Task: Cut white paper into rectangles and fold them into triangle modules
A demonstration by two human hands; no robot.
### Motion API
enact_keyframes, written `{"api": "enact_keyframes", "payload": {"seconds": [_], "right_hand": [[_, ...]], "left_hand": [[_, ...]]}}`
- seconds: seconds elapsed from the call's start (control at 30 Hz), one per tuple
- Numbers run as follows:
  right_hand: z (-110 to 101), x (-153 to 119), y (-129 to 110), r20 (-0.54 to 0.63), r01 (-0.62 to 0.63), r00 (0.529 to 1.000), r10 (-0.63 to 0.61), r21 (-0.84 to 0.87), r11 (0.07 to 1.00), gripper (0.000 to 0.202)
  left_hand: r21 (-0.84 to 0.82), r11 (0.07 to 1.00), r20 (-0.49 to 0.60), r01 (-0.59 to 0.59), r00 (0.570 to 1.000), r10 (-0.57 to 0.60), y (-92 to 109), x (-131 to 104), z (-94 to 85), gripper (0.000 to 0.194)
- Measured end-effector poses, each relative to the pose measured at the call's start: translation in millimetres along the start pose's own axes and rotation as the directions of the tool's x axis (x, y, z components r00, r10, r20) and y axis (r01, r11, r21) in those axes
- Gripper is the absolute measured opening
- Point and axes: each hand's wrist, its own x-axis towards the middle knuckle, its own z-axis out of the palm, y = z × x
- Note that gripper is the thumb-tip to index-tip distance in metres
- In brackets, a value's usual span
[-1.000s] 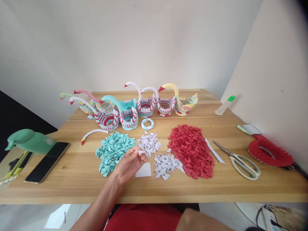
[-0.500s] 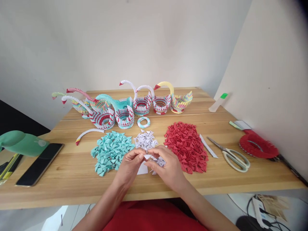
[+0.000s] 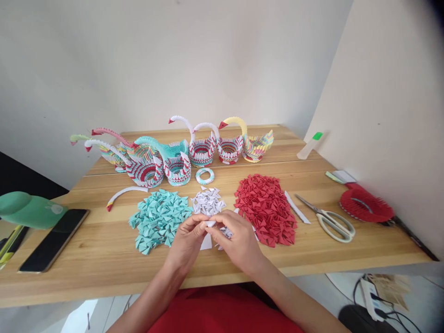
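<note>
Between my fingertips is a small folded white paper piece [image 3: 210, 223], pinched from both sides. My left hand [image 3: 187, 240] grips its left end with thumb and index finger. From the right, my right hand [image 3: 239, 240] closes thumb and fingers on the same piece. Under the hands lies a white paper slip [image 3: 206, 242], partly hidden. A heap of white paper triangles [image 3: 208, 201] spreads just beyond the fingers, some of it covered by my right hand. Teal paper triangles [image 3: 161, 217] are piled to the left, red paper triangles [image 3: 266, 210] to the right.
Several folded-paper swans [image 3: 178, 169] stand along the back, with a white-and-teal ring [image 3: 205, 175] before them. Scissors [image 3: 329, 222] and a red round paper piece [image 3: 366, 205] lie right. A phone [image 3: 53, 240], a green bottle [image 3: 33, 209] and a loose swan neck [image 3: 126, 190] lie left.
My right fingers have closed in on the white piece, and its folded shape looks narrower. The whole view has shifted slightly, moving the table's things a little left.
</note>
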Motion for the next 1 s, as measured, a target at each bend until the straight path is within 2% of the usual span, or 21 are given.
{"api": "enact_keyframes", "payload": {"seconds": [0.3,0.43,0.5,0.63,0.83,1.0], "right_hand": [[2,2,-4,-0.001,-0.009,1.0,0.009,-0.026,1.0,0.016],[0,5,0,0.021,-0.009,1.0,0.009,0.027,1.0,0.014],[-2,7,5,0.038,-0.01,0.999,0.008,0.062,0.998,0.019],[-2,11,14,0.017,-0.01,1.0,0.009,0.071,0.997,0.017],[3,14,18,-0.009,0.106,0.994,-0.106,0.028,0.994,0.016],[2,13,19,0.062,0.225,0.973,-0.222,-0.055,0.973,0.015]], "left_hand": [[-0.051,0.999,0.0,0.006,1.0,-0.006,0,1,0.0,0.018],[-0.14,0.988,0.006,0.064,0.998,-0.064,-1,5,-2.5,0.019],[-0.198,0.975,0.007,0.101,0.995,-0.102,0,8,-4.5,0.018],[-0.276,0.951,0.025,0.137,0.99,-0.136,1,12,-6.8,0.019],[-0.269,0.951,0.043,0.152,0.988,-0.146,1,13,-8.4,0.02],[-0.242,0.959,0.034,0.147,0.989,-0.143,0,10,-12.0,0.019]]}}
